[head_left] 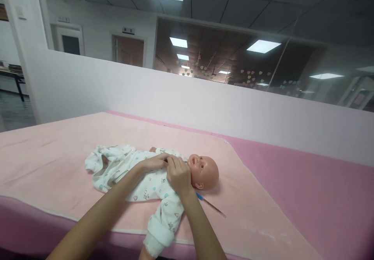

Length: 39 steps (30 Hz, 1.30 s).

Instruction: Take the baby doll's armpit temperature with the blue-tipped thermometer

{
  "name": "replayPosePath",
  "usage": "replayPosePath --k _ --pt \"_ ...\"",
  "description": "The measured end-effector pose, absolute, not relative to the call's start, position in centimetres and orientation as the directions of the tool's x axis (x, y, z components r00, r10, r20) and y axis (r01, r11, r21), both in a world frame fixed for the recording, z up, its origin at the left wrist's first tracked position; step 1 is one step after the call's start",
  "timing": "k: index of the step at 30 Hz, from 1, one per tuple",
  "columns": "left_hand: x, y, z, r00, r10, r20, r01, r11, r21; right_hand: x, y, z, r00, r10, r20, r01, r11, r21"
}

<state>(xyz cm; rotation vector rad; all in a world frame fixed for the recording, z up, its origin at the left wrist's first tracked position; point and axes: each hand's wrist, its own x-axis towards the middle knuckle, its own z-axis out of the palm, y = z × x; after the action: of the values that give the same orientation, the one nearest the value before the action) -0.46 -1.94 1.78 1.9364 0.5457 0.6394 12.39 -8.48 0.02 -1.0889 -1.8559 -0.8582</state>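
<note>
A bald baby doll (pixel 206 172) lies on its back, its head toward the right. It wears a white baby onesie (pixel 146 190) with small coloured prints. My left hand (pixel 154 162) rests on the doll's upper chest with its fingers bent in. Against it, my right hand (pixel 179 174) is closed just below the doll's chin, on the onesie's neckline. The fingertips of both hands meet there, and the exact bit of cloth between them is hidden. One sleeve (pixel 165 221) stretches toward me, under my right forearm.
A thin rod with a blue end (pixel 212 205) lies beside the doll's head. Beneath everything is a pale pink blanket (pixel 251 213) over a darker pink padded surface (pixel 321 190). A low white wall (pixel 175 96) stands behind, with windows above it.
</note>
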Motion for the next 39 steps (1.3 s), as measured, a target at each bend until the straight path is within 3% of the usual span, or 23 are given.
replayPosePath --k 9,18,32,39 --pt "0.2 -2.2 2.1 0.773 0.598 0.211 0.002 -0.335 0.942 13.8 -8.4 -1.9 -0.245 0.341 0.907 0.828 0.560 0.013" --pt "0.1 -1.6 1.5 0.745 0.637 0.196 0.060 -0.357 0.932 13.0 -8.0 -2.3 -0.104 0.404 0.909 0.769 0.612 -0.184" --pt "0.1 -1.9 1.6 0.731 0.652 0.199 0.042 -0.335 0.941 12.7 -7.9 -2.2 -0.028 0.407 0.913 0.755 0.608 -0.248" --pt "0.2 -2.3 1.9 0.724 0.670 0.168 0.004 -0.247 0.969 12.7 -7.9 -2.2 0.010 0.410 0.912 0.730 0.620 -0.287"
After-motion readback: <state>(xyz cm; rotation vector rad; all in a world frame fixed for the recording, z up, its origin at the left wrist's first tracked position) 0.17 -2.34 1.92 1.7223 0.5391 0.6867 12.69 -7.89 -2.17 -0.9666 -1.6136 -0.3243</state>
